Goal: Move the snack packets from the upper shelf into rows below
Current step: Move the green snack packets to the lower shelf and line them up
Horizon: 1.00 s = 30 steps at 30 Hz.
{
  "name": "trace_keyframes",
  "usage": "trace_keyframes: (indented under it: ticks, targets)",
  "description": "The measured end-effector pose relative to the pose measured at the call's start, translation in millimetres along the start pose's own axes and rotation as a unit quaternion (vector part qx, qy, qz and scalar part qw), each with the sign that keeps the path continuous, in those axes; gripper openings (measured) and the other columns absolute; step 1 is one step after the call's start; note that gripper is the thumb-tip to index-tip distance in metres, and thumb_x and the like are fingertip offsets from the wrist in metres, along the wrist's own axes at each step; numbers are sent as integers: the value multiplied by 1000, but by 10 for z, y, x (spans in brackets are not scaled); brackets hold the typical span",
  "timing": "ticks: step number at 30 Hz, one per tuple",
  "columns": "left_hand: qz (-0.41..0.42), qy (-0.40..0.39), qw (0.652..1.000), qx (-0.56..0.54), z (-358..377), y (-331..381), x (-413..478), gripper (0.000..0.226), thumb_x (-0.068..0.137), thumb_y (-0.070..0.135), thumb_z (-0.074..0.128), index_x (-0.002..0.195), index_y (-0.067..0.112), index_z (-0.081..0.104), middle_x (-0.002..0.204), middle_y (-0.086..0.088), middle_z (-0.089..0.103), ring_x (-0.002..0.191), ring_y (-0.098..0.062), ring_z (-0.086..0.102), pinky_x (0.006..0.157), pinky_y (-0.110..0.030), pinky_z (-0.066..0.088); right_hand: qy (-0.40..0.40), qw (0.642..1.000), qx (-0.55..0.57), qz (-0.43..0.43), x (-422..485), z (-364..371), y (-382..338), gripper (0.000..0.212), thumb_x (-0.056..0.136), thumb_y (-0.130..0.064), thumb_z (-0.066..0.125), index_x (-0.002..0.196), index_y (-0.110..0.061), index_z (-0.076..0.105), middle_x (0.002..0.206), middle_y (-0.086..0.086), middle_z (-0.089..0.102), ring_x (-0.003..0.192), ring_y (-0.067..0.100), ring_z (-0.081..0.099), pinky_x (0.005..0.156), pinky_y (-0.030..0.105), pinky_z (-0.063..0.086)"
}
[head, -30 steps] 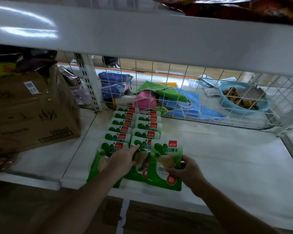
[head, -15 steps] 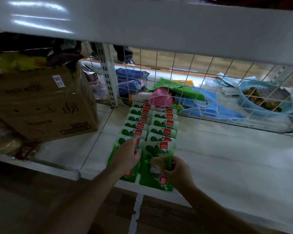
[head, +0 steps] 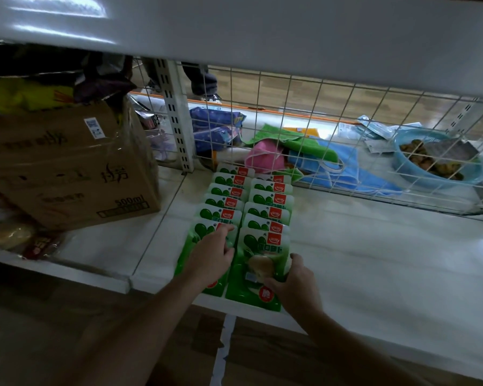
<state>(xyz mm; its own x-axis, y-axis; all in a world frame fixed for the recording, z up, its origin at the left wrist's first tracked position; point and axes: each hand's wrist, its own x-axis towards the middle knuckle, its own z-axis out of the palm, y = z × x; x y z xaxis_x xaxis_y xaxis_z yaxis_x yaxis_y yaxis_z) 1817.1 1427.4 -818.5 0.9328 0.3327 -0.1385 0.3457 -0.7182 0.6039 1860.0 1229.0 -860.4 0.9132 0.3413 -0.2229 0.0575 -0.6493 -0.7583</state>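
- cardboard box [head: 67,168] at far left of the lower shelf [head: 374,260], well apart from the work, no issue
- left row [head: 226,190] of green snack packets runs near to far, overlapped like shingles; near left packet [head: 191,246] sits at the shelf's front edge
- left hand [head: 211,253] rests on top of the near left packet, fingers [head: 226,229] loosely apart and lying on it, not wrapped round; looks like it's pinning that row
- right row [head: 271,201] is just beside the left row, edges touching; near right packet [head: 255,246] is its front one, lower edge at the shelf lip
- right hand [head: 293,282] has its fingers clamped on the near right packet's right edge
- step, my read: squaring that packet into the right row, not yet let go
- next: nudge it flush with its neighbour, release, then reach to the upper shelf [head: 262,32] for another; its stock isn't visible from here
- shelf space right of the rows looks enough for a third row
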Motion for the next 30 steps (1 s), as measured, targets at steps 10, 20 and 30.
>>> trace_keyframes:
  ticks: [10, 20, 30]
  targets:
    - [7, 10, 1000, 19, 61, 7, -19, 55, 95, 17, 62, 146, 24, 40, 74, 4, 58, 63, -7, 59, 54, -17, 42, -29, 996, -85, -12, 32, 21, -37, 29, 86, -40, 71, 105, -25, 55, 87, -13, 61, 72, -7, 59, 50, 5, 44]
    - [80, 36, 992, 89, 78, 347, -167, 51, 99, 37, 53, 145, 23, 38, 140, 3, 52, 126, -14, 49, 106, -37, 44, 3, 980, -195, -27, -79, -566, -138, 67, 94, -45, 59, 148, -15, 33, 139, 8, 52, 123, 20, 52, 98, 32, 48]
    - [147, 65, 971, 180, -178, 1257, -472, 56, 103, 51, 32, 154, 30, 23, 162, 2, 25, 148, -22, 20, 120, -43, 18, 106, 946, -294, -81, -538, -1655, -503, 70, 98, -61, 34, 154, -19, 26, 155, 7, 37, 145, 24, 27, 117, 39, 31]
